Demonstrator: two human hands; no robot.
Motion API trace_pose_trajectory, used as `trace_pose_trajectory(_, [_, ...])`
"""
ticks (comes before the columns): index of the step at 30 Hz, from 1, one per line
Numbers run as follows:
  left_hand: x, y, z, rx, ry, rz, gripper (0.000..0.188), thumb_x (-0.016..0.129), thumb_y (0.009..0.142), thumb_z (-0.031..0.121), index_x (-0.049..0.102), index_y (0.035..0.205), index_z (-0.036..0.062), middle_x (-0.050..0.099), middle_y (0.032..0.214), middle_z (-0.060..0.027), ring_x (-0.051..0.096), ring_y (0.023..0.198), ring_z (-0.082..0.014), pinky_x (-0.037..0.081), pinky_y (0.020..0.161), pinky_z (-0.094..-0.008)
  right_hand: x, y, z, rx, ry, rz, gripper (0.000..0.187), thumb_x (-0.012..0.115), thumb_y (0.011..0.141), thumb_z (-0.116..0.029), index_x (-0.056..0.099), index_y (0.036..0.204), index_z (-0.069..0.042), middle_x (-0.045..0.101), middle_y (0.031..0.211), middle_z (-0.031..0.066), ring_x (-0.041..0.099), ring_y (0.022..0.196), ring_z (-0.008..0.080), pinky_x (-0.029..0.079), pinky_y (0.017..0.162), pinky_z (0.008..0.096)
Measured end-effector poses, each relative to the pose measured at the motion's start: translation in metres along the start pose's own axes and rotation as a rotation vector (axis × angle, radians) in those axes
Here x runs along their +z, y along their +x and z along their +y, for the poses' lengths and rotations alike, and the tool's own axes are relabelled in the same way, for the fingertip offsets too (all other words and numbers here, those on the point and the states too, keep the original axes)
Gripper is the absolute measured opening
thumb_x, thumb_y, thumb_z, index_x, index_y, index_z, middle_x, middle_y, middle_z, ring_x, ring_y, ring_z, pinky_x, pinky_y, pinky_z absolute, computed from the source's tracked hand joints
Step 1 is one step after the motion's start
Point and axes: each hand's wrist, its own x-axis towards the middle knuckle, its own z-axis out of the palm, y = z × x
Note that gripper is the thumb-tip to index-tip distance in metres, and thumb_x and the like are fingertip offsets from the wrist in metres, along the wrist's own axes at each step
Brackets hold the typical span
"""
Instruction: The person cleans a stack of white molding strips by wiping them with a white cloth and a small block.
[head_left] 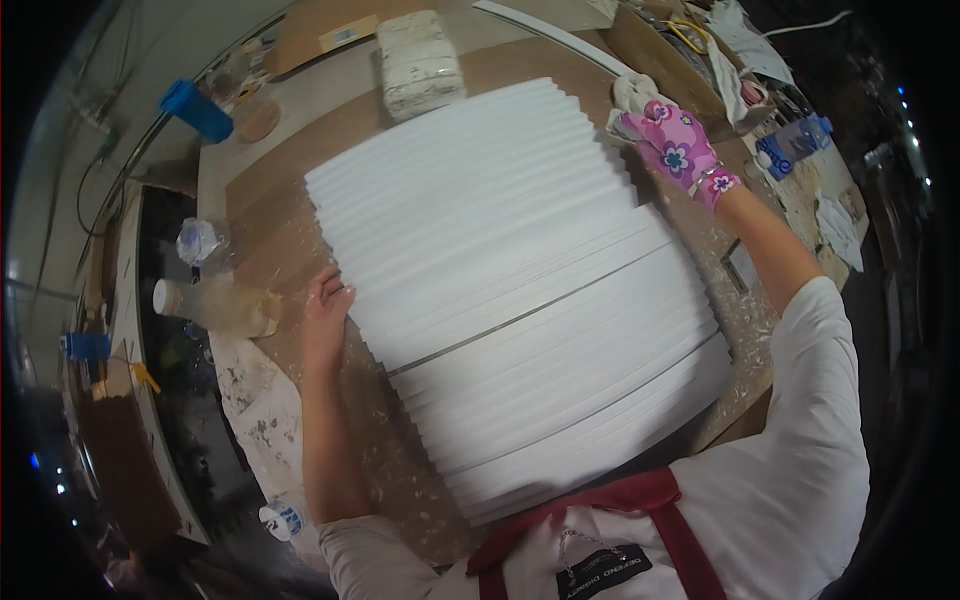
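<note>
A wide row of long white strips (490, 230) lies side by side on the brown board in front of me. A dark gap runs across it, and the ends are uneven. My left hand (328, 300), bare, is at the strips' left ends with fingers loosely bent and fingertips against the edge. Beyond the far right corner of the row, my right hand (680, 150), in a pink flowered glove, grips a crumpled off-white rag (634, 93). Its fingertips are partly hidden by the rag. One long white strip (550, 35) lies apart, its near end close to the rag.
A paint-spattered white block (420, 65) stands behind the strips. Left are a blue cup (196, 110), a cloudy bottle (220, 305) and a clear plastic bottle (200, 242). At right lie a cardboard box (665, 60) and a blue-labelled bottle (795, 147). Pale shavings litter the board (400, 480).
</note>
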Motion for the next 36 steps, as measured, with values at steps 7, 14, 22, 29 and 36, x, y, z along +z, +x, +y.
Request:
trace_pose_trajectory(7, [-0.004,0.007,-0.001,-0.008,0.026,-0.032,0.049,0.064,0.089,0.005,0.048,0.136,0.0011,0.058,0.115,-0.0096,0.055,0.103,-0.0146,0.046,0.091,-0.0275,0.028,0.09,-0.216,-0.266,0.63,0.224,0.021,0.06,0.09,-0.02,0.061,0.111,-0.017,0.061,0.088,0.0129,0.059,0.078,0.0297,0.051,0.07,0.0395])
trace_pose_trajectory(14, [-0.006,0.004,0.008,-0.017,0.075,-0.064,0.049,0.06,0.093,0.009,0.045,0.139,0.0012,0.06,0.117,-0.0095,0.055,0.098,-0.0127,0.047,0.084,-0.0261,0.032,0.064,-0.114,0.061,0.497,-0.146,0.031,0.047,0.099,-0.032,0.073,0.1,-0.016,0.068,0.09,0.0121,0.067,0.077,0.0303,0.056,0.07,0.0423])
trace_pose_trajectory(22, [-0.013,0.049,0.036,-0.072,-0.109,0.017,0.035,0.058,0.098,0.014,0.052,0.129,-0.0006,0.056,0.094,-0.0047,0.051,0.073,-0.0094,0.044,0.061,-0.0224,0.062,0.078,-0.08,-0.25,0.409,0.042,0.016,0.059,0.094,-0.023,0.059,0.105,-0.012,0.057,0.095,0.0105,0.06,0.075,0.0254,0.051,0.07,0.0359])
trace_pose_trajectory(29, [0.0,0.069,0.023,-0.11,-0.195,0.085,0.024,0.062,0.095,0.014,0.059,0.113,-0.002,0.059,0.089,-0.0044,0.055,0.07,-0.0106,0.046,0.057,-0.0218,0.054,0.134,-0.212,-0.197,0.699,0.073,0.026,0.06,0.096,-0.032,0.055,0.092,-0.007,0.058,0.075,0.0015,0.057,0.065,0.0131,0.05,0.063,0.0267])
trace_pose_trajectory(36, [0.002,0.074,0.012,-0.09,-0.134,0.136,0.027,0.065,0.094,0.021,0.061,0.109,-0.0009,0.059,0.084,-0.0036,0.056,0.066,-0.0094,0.047,0.054,-0.0215,0.059,0.121,-0.131,0.016,0.701,-0.446,0.022,0.049,0.101,-0.025,0.058,0.088,-0.011,0.063,0.106,0.0128,0.065,0.084,0.0221,0.055,0.067,0.0295])
